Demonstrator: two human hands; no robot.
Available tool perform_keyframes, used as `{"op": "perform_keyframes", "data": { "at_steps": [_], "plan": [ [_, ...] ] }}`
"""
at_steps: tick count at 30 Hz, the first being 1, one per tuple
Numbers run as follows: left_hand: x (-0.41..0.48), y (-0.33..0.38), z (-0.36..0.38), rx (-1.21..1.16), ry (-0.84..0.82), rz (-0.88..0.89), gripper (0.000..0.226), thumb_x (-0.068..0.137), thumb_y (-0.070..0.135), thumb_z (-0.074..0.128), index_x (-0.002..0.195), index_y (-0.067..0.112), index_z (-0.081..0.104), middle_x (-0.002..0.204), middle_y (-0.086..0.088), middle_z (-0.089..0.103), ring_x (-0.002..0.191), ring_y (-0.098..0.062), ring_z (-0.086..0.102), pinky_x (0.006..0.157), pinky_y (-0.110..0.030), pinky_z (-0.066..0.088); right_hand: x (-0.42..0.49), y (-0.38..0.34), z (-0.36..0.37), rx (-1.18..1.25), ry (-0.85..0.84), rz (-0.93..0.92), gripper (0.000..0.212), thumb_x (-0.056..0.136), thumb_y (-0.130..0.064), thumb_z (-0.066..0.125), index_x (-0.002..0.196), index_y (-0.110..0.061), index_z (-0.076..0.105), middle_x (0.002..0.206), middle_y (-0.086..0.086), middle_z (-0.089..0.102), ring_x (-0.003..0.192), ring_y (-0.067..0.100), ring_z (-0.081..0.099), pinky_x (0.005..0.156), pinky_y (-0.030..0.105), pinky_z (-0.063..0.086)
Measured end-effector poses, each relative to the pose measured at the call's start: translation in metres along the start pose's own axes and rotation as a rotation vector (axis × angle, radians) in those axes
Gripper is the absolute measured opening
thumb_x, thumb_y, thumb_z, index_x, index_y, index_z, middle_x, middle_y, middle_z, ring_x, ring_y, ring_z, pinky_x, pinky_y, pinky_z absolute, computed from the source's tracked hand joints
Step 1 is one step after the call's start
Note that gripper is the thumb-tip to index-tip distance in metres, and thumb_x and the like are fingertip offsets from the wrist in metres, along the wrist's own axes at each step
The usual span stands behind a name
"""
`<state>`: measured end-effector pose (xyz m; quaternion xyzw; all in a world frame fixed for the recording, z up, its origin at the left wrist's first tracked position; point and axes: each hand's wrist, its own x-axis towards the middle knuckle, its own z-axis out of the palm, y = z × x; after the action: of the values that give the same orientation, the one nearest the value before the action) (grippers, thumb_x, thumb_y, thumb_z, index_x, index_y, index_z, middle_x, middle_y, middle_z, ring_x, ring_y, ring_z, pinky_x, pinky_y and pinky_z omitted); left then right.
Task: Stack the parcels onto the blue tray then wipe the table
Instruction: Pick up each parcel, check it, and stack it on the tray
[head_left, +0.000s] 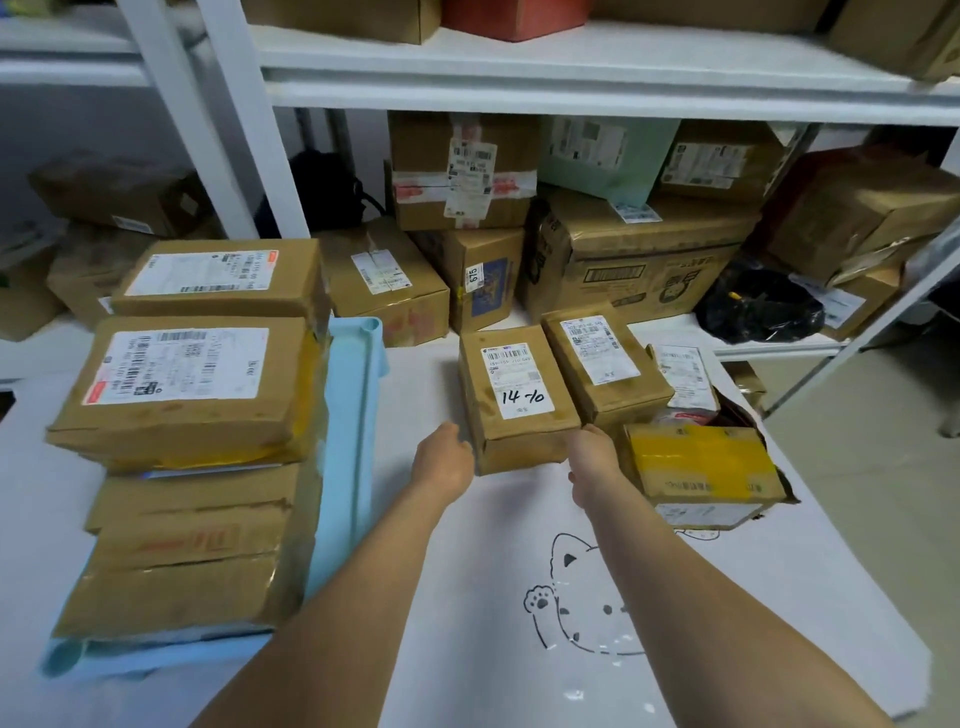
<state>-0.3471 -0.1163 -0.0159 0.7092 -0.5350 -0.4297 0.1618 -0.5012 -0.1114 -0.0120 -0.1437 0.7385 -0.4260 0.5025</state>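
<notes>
A light blue tray (358, 415) lies at the left of the white table and carries two stacks of brown parcels (192, 384). Right of it stands a small brown parcel (511, 400) with "14-10" handwritten on its label. My left hand (447, 460) grips its near left corner. Its near right corner is held by my right hand (592, 465), whose fingers are hidden beside the box. Against that parcel's right side stands another labelled parcel (605, 364). A box with yellow tape (701, 470) lies just right of my right hand.
A white table cover (519, 597) with a cat drawing spreads in front of me. Behind it a white shelf (571, 78) is packed with cardboard boxes (634, 254) and a black bag (758, 306). A white mailer pouch (683, 376) lies behind the yellow-taped box.
</notes>
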Motion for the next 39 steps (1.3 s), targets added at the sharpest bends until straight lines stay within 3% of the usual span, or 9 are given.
{"op": "perform_keyframes", "data": {
  "at_steps": [4,10,15,18,21,24,29,34,39],
  "plan": [
    [0.019,0.006,0.021,-0.076,-0.041,-0.088,0.028,0.094,0.007,0.035,0.118,-0.003,0.045,0.125,-0.021,0.051,0.117,-0.037,0.049,0.092,-0.039,0.043,0.025,-0.002,0.002,-0.077,-0.018,0.024,0.047,0.1,-0.008,0.032,0.146,-0.016,0.032,0.137,0.011,0.047,0.122,0.03,0.044,0.1,0.034,0.037],
    [0.066,-0.026,0.061,-0.176,-0.109,-0.07,0.034,0.081,0.016,0.045,0.108,0.031,0.06,0.112,0.002,0.067,0.1,-0.021,0.062,0.091,-0.041,0.052,0.037,-0.002,-0.004,-0.094,-0.099,0.048,0.046,0.099,-0.009,0.038,0.144,-0.016,0.037,0.139,0.008,0.046,0.119,0.027,0.044,0.095,0.031,0.035],
    [0.044,-0.008,0.043,-0.296,-0.006,-0.03,0.041,0.08,0.013,0.04,0.11,0.03,0.063,0.109,0.006,0.068,0.1,-0.02,0.063,0.09,-0.038,0.053,0.04,-0.009,-0.013,-0.101,-0.136,0.005,0.035,0.097,-0.002,0.037,0.122,-0.012,0.061,0.099,0.004,0.057,0.099,0.02,0.055,0.092,0.03,0.043],
    [0.02,0.018,0.023,-0.444,0.054,-0.002,0.043,0.092,0.001,0.035,0.118,0.022,0.061,0.116,0.002,0.063,0.104,-0.019,0.056,0.087,-0.028,0.047,0.036,-0.017,-0.013,-0.104,-0.162,-0.051,0.043,0.095,-0.001,0.032,0.12,-0.015,0.064,0.085,-0.003,0.058,0.078,0.013,0.051,0.065,0.023,0.042],
    [0.015,0.03,0.009,-0.501,0.092,0.006,0.051,0.096,-0.006,0.026,0.127,0.022,0.055,0.12,0.004,0.057,0.108,-0.013,0.05,0.086,-0.022,0.038,0.025,-0.031,-0.015,-0.043,-0.179,-0.104,0.047,0.095,-0.004,0.035,0.132,-0.024,0.055,0.109,0.001,0.061,0.086,0.014,0.048,0.069,0.024,0.041],
    [0.015,0.033,-0.005,-0.498,0.139,0.023,0.054,0.093,-0.011,0.026,0.131,0.015,0.055,0.133,-0.003,0.055,0.123,-0.019,0.048,0.093,-0.022,0.036,0.007,-0.049,-0.019,-0.016,-0.214,-0.156,0.048,0.096,-0.007,0.038,0.135,-0.031,0.051,0.131,0.0,0.051,0.111,0.022,0.045,0.088,0.036,0.041],
    [-0.004,0.04,-0.025,-0.528,0.157,0.116,0.055,0.092,-0.011,0.031,0.126,0.022,0.059,0.138,-0.004,0.048,0.124,-0.019,0.043,0.093,-0.023,0.033,-0.02,-0.064,-0.027,-0.008,-0.207,-0.248,0.048,0.097,-0.007,0.044,0.139,-0.03,0.046,0.124,0.0,0.051,0.097,0.016,0.049,0.069,0.028,0.04],
    [-0.025,0.048,-0.046,-0.55,0.102,0.268,0.057,0.091,-0.012,0.037,0.123,0.03,0.059,0.141,0.003,0.042,0.127,-0.012,0.036,0.096,-0.024,0.034,-0.04,-0.067,-0.029,0.025,-0.145,-0.245,0.047,0.096,-0.015,0.052,0.141,-0.028,0.043,0.135,0.001,0.047,0.112,0.021,0.046,0.079,0.033,0.04],
    [-0.038,0.052,-0.071,-0.478,0.006,0.454,0.05,0.09,0.003,0.057,0.123,0.04,0.056,0.152,0.007,0.031,0.139,-0.018,0.028,0.115,-0.042,0.028,-0.062,-0.067,-0.029,0.028,-0.097,-0.236,0.041,0.097,-0.025,0.052,0.138,-0.021,0.046,0.135,0.003,0.045,0.108,0.02,0.04,0.087,0.036,0.036]
  ]
}}
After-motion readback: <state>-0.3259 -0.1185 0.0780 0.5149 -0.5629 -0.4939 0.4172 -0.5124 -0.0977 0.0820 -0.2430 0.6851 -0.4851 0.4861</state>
